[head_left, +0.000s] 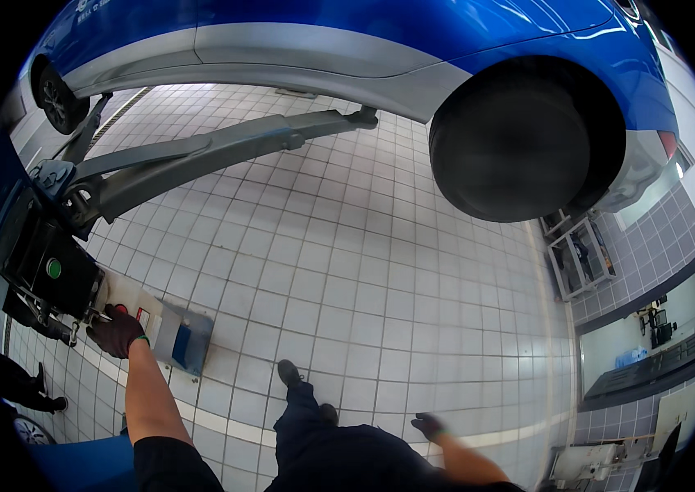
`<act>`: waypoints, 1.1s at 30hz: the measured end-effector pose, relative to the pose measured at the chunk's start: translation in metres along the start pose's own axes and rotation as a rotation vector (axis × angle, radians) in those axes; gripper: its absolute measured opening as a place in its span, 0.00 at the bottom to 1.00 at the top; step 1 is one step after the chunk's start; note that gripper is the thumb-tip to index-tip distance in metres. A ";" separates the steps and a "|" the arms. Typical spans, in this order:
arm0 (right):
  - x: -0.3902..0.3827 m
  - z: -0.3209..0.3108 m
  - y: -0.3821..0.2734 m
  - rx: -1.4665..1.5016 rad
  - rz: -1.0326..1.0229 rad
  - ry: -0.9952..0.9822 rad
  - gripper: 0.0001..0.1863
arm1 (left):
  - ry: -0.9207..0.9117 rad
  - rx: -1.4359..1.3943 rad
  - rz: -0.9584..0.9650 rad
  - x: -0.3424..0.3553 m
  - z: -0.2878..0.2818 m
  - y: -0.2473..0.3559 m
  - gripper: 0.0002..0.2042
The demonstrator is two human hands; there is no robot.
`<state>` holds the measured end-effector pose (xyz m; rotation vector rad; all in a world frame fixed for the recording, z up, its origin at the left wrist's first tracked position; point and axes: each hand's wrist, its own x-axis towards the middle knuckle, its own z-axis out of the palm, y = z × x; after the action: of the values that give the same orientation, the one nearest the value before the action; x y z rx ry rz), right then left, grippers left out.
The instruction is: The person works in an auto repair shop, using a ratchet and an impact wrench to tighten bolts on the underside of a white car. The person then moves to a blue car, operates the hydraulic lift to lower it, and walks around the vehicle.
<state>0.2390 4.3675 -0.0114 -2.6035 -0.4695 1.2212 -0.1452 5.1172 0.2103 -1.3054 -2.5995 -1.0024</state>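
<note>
My left hand [115, 331], in a dark glove, is at the control box [130, 302] of a car lift, its fingers closed round something at the box's edge, beside a red button [122, 308]. What they hold is hidden by the glove. My right hand [427, 425], also gloved, hangs low by my side with fingers apart and nothing in it. Above the box is a black housing with a green round mark [53, 268]. A grey lift arm [224, 160] reaches from the post under a raised blue and silver car [315, 45].
The car's rear wheel [511, 148] hangs off the floor at the right; its other wheel [59, 100] is far left. A grey wheeled cart [581, 261] stands by the tiled wall. Another person's legs [24, 381] show at the left edge. The lift's base plate [196, 348] lies by my feet.
</note>
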 end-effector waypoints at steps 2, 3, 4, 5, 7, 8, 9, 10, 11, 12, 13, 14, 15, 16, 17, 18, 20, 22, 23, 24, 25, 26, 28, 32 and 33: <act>-0.005 -0.005 -0.010 -0.073 -0.035 0.015 0.36 | -0.058 -0.026 -0.031 -0.003 -0.018 0.011 0.30; -0.008 -0.007 -0.016 -0.109 -0.053 0.023 0.36 | -0.087 -0.040 -0.045 -0.004 -0.025 0.017 0.30; -0.010 -0.011 -0.019 -0.104 -0.045 0.020 0.36 | -0.083 -0.036 -0.041 -0.003 -0.026 0.017 0.30; -0.012 -0.014 -0.023 -0.099 -0.037 0.016 0.36 | -0.078 -0.031 -0.036 -0.001 -0.026 0.016 0.30; -0.017 -0.019 -0.028 -0.091 -0.026 0.009 0.36 | -0.067 -0.026 -0.019 0.002 -0.023 0.012 0.30; -0.020 -0.021 -0.031 -0.088 -0.024 0.007 0.35 | -0.060 -0.027 -0.008 0.004 -0.020 0.010 0.30; -0.022 -0.023 -0.034 -0.084 -0.023 0.004 0.35 | -0.053 -0.027 0.003 0.007 -0.020 0.008 0.30; -0.023 -0.023 -0.031 -0.073 -0.018 -0.006 0.35 | -0.046 -0.005 -0.010 0.004 -0.023 0.013 0.31; -0.023 -0.023 -0.028 -0.062 -0.014 -0.015 0.35 | -0.035 -0.003 -0.007 0.005 -0.022 0.013 0.31; -0.023 -0.023 -0.025 -0.051 -0.011 -0.025 0.35 | -0.023 -0.001 -0.004 0.006 -0.020 0.012 0.32; -0.022 -0.022 -0.021 -0.058 -0.015 -0.019 0.35 | -0.013 -0.001 0.000 0.006 -0.020 0.013 0.32; -0.021 -0.022 -0.018 -0.065 -0.020 -0.013 0.35 | -0.024 -0.014 -0.005 0.006 -0.022 0.013 0.32; -0.021 -0.022 -0.014 -0.072 -0.023 -0.007 0.35 | -0.035 -0.027 -0.011 0.006 -0.024 0.014 0.33; -0.022 -0.022 -0.016 -0.069 -0.033 -0.002 0.35 | -0.044 -0.042 -0.014 0.006 -0.027 0.015 0.33; -0.022 -0.023 -0.018 -0.066 -0.043 0.002 0.35 | -0.035 -0.041 -0.009 0.006 -0.027 0.016 0.33; -0.023 -0.023 -0.020 -0.063 -0.051 0.007 0.35 | -0.027 -0.039 -0.005 0.007 -0.027 0.016 0.33; -0.024 -0.028 -0.027 -0.088 -0.050 -0.004 0.35 | -0.014 -0.038 -0.002 0.009 -0.031 0.016 0.33; -0.027 -0.034 -0.033 -0.100 -0.055 -0.014 0.35 | -0.007 -0.044 0.000 0.012 -0.036 0.016 0.33; -0.027 -0.033 -0.032 -0.094 -0.057 -0.017 0.35 | -0.003 -0.045 0.001 0.011 -0.035 0.016 0.33; -0.026 -0.033 -0.030 -0.088 -0.058 -0.020 0.35 | 0.001 -0.045 0.002 0.011 -0.032 0.016 0.33; -0.025 -0.035 -0.026 -0.069 -0.045 -0.022 0.35 | 0.002 -0.047 -0.001 0.012 -0.032 0.017 0.33; -0.024 -0.035 -0.023 -0.049 -0.031 -0.024 0.35 | 0.015 -0.039 -0.003 0.012 -0.033 0.018 0.33; -0.025 -0.037 -0.020 -0.032 -0.027 -0.022 0.35 | 0.045 -0.026 -0.003 0.010 -0.037 0.022 0.33; -0.029 -0.044 -0.025 -0.104 -0.062 -0.010 0.35 | -0.053 -0.076 -0.030 0.011 -0.059 0.032 0.32; -0.030 -0.045 -0.027 -0.138 -0.071 -0.007 0.35 | -0.043 -0.074 -0.027 0.011 -0.060 0.033 0.31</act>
<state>0.2510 4.3780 0.0469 -2.6707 -0.6637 1.2158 -0.1414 5.1042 0.2785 -1.3252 -2.6421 -1.0968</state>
